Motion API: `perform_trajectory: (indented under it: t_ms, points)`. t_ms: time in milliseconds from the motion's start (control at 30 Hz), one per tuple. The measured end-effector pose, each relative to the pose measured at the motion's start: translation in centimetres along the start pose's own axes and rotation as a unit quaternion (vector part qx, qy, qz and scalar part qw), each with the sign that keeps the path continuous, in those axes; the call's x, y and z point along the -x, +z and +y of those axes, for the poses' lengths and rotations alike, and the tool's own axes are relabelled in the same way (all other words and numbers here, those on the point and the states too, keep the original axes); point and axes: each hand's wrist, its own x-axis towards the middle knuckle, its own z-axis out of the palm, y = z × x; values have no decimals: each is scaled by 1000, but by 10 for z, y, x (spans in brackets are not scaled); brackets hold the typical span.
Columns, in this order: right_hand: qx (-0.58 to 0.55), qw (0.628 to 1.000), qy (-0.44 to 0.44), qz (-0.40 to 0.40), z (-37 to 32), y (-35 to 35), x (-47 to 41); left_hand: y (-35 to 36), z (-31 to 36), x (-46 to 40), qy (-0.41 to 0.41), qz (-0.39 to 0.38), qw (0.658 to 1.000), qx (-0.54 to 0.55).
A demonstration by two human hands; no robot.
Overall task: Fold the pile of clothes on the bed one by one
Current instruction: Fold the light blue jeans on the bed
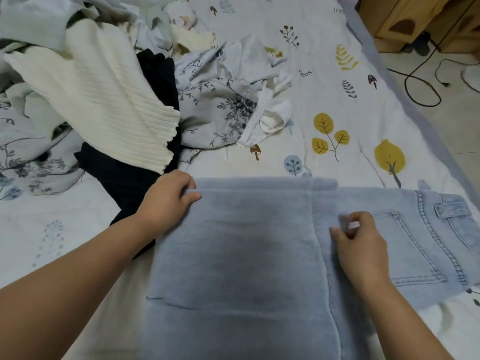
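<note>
The bedsheet read "trees". The left hand pinched the folded jeans at their far left corner. The right hand, fingers curled, pinched a small tag; its writing was unreadable.

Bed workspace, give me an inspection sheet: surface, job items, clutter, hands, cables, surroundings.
Surface: leaf-print white bedsheet.
Job's things: light blue denim jeans lying flat, partly folded; unfolded pile with cream ribbed knit top, black garment, grey floral fabric.
Clutter: nothing seen.
Grippers: left hand pinches the jeans' far corner; right hand rests curled by the back pocket.
Cables: black cable on floor.
Surroundings: wooden cabinet.
</note>
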Motion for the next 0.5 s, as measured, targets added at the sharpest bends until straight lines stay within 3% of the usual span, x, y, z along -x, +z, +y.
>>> perform_trajectory:
  t_ms: [100,233,400,500]
  points:
    - [-11,996,39,-73,11,11,-16,2,0,-8,-7,-40,998,-45]
    - [-13,994,38,-98,6,16,-35,-1,3,-8,10,-23,998,-50]
    - [20,999,-31,39,-7,16,-44,-3,7,-5,-2,38,999,0]
    - [132,990,-38,16,-7,36,-49,4,2,-17,-27,-18,999,-41]
